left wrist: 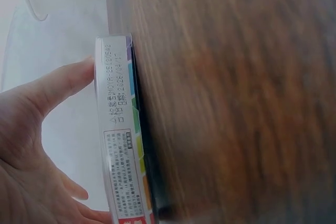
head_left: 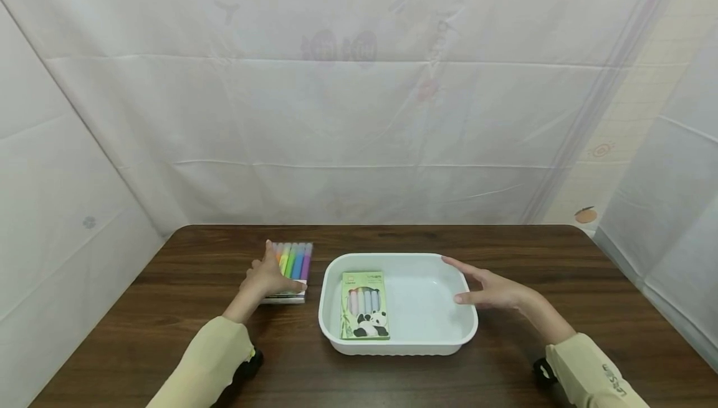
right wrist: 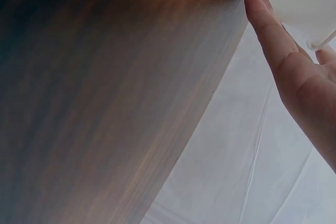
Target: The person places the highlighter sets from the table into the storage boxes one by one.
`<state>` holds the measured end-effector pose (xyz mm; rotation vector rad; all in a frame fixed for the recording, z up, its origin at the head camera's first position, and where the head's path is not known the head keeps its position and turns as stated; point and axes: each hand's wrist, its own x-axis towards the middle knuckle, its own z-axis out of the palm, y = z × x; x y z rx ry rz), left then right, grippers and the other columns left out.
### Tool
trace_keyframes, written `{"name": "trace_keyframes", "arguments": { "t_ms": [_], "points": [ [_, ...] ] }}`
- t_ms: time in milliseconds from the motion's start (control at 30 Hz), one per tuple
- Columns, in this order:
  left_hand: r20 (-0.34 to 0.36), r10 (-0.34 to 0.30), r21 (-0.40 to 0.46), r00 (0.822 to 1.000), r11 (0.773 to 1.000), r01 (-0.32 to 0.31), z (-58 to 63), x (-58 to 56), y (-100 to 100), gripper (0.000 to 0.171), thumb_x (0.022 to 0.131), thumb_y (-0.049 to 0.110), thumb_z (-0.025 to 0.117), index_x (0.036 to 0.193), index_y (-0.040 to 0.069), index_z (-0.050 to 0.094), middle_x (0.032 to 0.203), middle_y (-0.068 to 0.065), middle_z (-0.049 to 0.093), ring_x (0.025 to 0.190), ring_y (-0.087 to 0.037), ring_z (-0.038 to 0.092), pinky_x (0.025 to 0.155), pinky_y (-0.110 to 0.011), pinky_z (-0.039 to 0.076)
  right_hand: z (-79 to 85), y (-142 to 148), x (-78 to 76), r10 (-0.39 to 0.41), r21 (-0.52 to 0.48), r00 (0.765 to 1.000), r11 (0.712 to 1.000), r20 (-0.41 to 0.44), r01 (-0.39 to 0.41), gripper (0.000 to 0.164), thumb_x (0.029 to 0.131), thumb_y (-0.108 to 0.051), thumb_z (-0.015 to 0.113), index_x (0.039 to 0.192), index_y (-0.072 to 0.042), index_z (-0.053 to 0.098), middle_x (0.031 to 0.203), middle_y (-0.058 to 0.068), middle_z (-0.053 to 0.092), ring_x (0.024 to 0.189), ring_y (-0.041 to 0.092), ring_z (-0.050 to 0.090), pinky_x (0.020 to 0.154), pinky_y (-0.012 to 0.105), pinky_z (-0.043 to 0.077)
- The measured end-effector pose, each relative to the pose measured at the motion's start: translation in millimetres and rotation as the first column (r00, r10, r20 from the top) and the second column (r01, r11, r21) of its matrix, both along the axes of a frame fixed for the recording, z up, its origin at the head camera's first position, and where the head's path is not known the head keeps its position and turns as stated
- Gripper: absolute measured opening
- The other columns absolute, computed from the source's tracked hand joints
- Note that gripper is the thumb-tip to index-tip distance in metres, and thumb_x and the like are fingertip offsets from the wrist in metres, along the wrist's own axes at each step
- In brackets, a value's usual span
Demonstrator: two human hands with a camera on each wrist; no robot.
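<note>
My left hand (head_left: 269, 278) is spread over a clear pack of colored markers (head_left: 297, 260) on the left part of the table. The thumb (left wrist: 79, 74) is right at the upper edge of the pack's printed near end, and the other fingers reach toward its left end. To the right stands a white plastic tray (head_left: 426, 349). Its right rim lies between the thumb and fingers of my right hand (head_left: 490, 288); the thumb is over the inside, the straight fingers along the outer wall. A green box of pens with a panda picture (head_left: 364, 308) lies in the tray's left half.
The brown wooden table (head_left: 392, 380) carries everything. A pale cloth (head_left: 336, 121) hangs behind its far edge, with similar cloth at both sides. Dark bands sit at both wrists, below pale sleeves (head_left: 207, 358).
</note>
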<state>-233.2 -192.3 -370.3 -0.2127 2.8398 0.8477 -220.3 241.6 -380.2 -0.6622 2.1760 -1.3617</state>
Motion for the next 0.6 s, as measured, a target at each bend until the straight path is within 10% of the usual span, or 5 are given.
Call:
{"name": "trace_keyframes", "arguments": {
  "t_ms": [600],
  "points": [
    [-0.121, -0.079, -0.008, 0.989, 0.997, 0.079, 11.2, 3.8, -15.0, 0.098, 0.065, 0.027, 0.081, 0.138, -0.008, 0.025, 0.129, -0.038, 0.035, 0.112, -0.052, 0.038, 0.086, -0.060, 0.038, 3.1, 0.8, 1.7, 0.020, -0.074, 0.999, 0.997, 0.049, -0.017, 0.080, 0.086, -0.015, 0.063, 0.145, -0.006, 0.010, 0.143, 0.033, 0.009, 0.114, 0.039, 0.043, 0.080, 0.045, 0.049]
  ]
}}
